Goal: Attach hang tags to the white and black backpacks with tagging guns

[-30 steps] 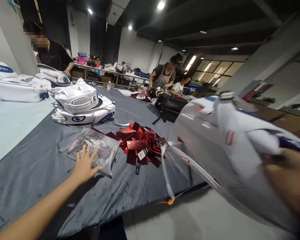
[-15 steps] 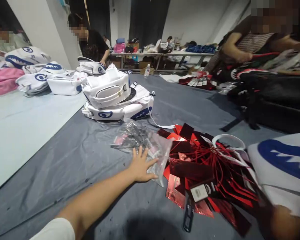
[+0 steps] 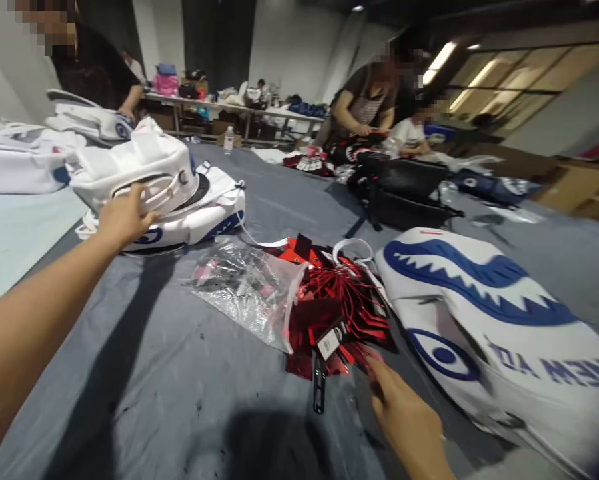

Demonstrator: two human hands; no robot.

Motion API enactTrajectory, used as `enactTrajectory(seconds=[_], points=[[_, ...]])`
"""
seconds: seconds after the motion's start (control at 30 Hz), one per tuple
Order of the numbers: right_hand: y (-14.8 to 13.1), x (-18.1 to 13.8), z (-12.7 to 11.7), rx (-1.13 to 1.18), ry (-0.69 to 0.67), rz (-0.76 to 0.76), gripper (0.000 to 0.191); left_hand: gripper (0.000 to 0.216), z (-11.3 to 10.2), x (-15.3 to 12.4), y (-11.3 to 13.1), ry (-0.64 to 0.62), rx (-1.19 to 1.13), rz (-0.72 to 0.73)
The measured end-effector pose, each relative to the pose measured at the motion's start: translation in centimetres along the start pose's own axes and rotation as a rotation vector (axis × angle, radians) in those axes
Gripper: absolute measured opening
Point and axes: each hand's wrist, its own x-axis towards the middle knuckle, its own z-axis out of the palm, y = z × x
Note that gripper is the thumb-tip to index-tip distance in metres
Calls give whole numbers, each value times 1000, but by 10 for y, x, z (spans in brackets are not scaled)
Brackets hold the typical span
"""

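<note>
My left hand [image 3: 124, 217] reaches to a stack of white backpacks on the left, in front of the upper backpack [image 3: 149, 163]. Its thumb and a finger are apart, near the oval zip pocket; whether it touches is unclear. Under it lies a lower white backpack [image 3: 194, 223] with a blue eye. My right hand [image 3: 409, 413], slightly blurred, is open at the edge of a heap of red and black hang tags [image 3: 324, 313] with red strings. A clear plastic bag [image 3: 249, 287] with small items lies left of the tags. Beside my right hand rests a white backpack [image 3: 459, 300] with blue shark teeth.
Grey sheeting [image 3: 179, 387] covers the table. A black zip-pull-like strip [image 3: 319, 390] lies below the tags. Further back are a black backpack [image 3: 404, 190], a water bottle [image 3: 228, 141] and more white bags [image 3: 19, 160]. Co-workers handle bags at the far side, one in black [image 3: 99, 63].
My left hand has left the plastic bag and moved left to the stacked backpacks. The view has turned right, showing my right hand by the tags and more of the right backpack.
</note>
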Motion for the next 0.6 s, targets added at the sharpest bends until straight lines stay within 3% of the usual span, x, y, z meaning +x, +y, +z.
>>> enactTrajectory(seconds=[0.07, 0.13, 0.23, 0.33, 0.6], points=[[-26, 4, -25, 58, 45, -74, 42, 42, -2, -25, -9, -116, 137, -32], [-59, 8, -58, 222, 79, -161, 45, 45, -14, -63, -17, -174, 205, -10], [-113, 6, -107, 490, 77, -269, 47, 56, -50, -131, -30, -212, 260, 46], [-158, -4, -142, 656, 28, -383, 47, 47, -83, -206, -37, -233, 270, 102], [-259, -48, -218, 920, -134, -814, 47, 31, -127, -431, -29, -481, -159, 424]])
